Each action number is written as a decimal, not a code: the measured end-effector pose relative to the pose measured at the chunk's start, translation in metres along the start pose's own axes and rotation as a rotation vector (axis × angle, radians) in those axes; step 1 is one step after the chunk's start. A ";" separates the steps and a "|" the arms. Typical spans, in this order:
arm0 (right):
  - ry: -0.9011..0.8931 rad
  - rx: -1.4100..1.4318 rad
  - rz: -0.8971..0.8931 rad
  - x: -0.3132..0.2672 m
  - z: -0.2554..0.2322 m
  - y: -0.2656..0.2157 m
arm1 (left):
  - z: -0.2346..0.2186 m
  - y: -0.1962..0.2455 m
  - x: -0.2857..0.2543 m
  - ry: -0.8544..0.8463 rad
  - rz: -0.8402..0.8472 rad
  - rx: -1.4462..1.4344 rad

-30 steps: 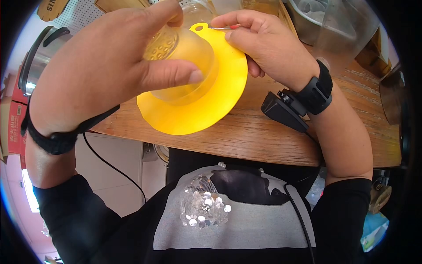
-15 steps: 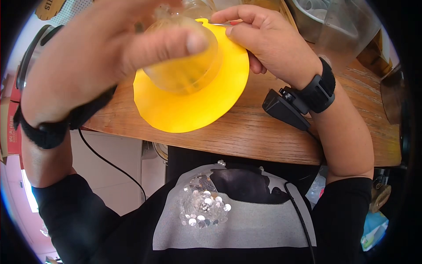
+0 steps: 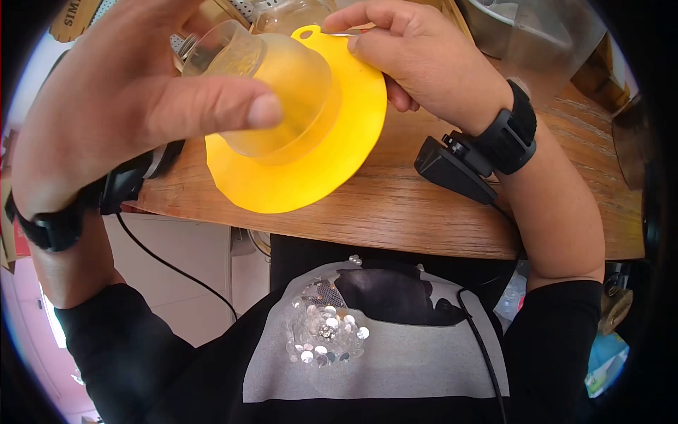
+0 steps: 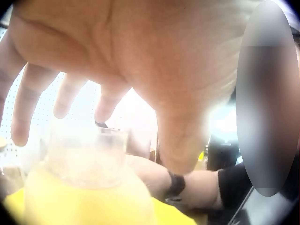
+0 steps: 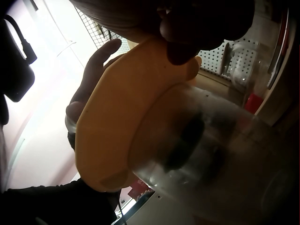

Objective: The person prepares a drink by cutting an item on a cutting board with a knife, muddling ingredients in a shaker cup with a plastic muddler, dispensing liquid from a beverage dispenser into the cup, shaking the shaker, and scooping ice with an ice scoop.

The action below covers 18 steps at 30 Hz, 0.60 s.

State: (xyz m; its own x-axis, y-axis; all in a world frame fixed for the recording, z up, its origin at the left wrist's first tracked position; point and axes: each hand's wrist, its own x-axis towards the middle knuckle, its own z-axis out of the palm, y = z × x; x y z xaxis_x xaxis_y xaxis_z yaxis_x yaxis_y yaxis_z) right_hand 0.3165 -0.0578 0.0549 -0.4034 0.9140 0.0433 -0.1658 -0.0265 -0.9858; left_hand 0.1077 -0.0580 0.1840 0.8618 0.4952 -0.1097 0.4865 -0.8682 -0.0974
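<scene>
A thin round yellow disc with a small loop on its far edge surrounds a clear plastic container. The container's narrower clear neck leans to the left, and its clear body shows beyond the disc in the right wrist view. My left hand is spread around the neck; its fingers hang apart above it in the left wrist view, and the thumb overlaps the container in the head view. With thumb and forefinger, my right hand pinches a thin silver tool beside the loop, its other fingers at the disc's right edge.
The wooden table lies below, its front edge close to my body. A metal basin and a tall clear container stand at the back right. Another clear vessel is behind the disc. A black cable hangs at the left.
My left hand has opened and drawn left, off the clear container, baring its neck. The disc and container have shifted slightly left along with my right hand, which keeps its pinch.
</scene>
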 end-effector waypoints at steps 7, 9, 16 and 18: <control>-0.052 0.022 -0.093 -0.004 -0.002 -0.003 | 0.015 -0.005 -0.007 -0.087 -0.073 -0.124; -0.092 0.127 0.032 -0.005 -0.004 -0.011 | 0.012 -0.001 -0.003 -0.068 0.045 0.079; -0.042 0.022 -0.045 -0.001 -0.003 0.003 | 0.006 -0.004 -0.001 -0.001 0.049 -0.064; -0.043 0.065 -0.084 -0.004 -0.001 0.001 | 0.009 -0.006 -0.007 0.007 -0.134 -0.232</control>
State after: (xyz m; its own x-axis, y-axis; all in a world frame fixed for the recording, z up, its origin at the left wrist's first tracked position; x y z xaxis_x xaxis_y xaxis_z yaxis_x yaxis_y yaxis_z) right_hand 0.3193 -0.0611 0.0538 -0.4240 0.8957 0.1338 -0.2582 0.0221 -0.9658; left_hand 0.0971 -0.0562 0.1763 0.7880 0.6069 -0.1040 0.6157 -0.7790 0.1191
